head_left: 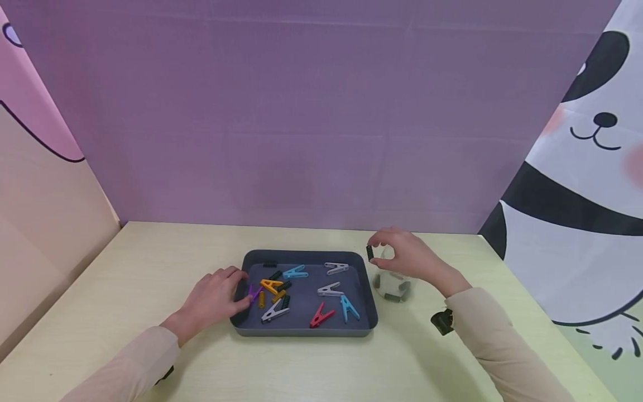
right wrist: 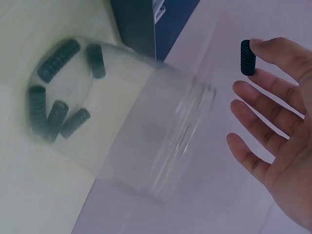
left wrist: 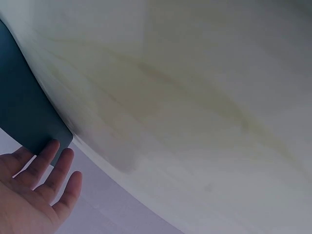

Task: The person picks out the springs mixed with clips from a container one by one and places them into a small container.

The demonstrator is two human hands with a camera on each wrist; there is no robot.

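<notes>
My right hand (head_left: pixel 409 257) pinches a small black spring (right wrist: pixel 247 57) between thumb and index finger, its other fingers spread. It hovers near the mouth of a clear jar (right wrist: pixel 146 122), above the tabletop. Several black springs (right wrist: pixel 61 59) lie at the jar's bottom. At the left wall of a dark grey tray (head_left: pixel 301 332), my left hand (head_left: pixel 213 296) rests with fingers and thumb at the rim. Beside its thumb a purple clip (head_left: pixel 255 292) lies inside the tray.
Inside the tray are blue clips (head_left: pixel 295 272), an orange clip (head_left: pixel 271 285), a red clip (head_left: pixel 321 316), several whitish-grey clips (head_left: pixel 330 290), yellow springs (head_left: pixel 262 300) and more black springs (head_left: pixel 270 264). A purple backdrop (head_left: pixel 301 123) stands behind the pale wooden table (head_left: pixel 321 368).
</notes>
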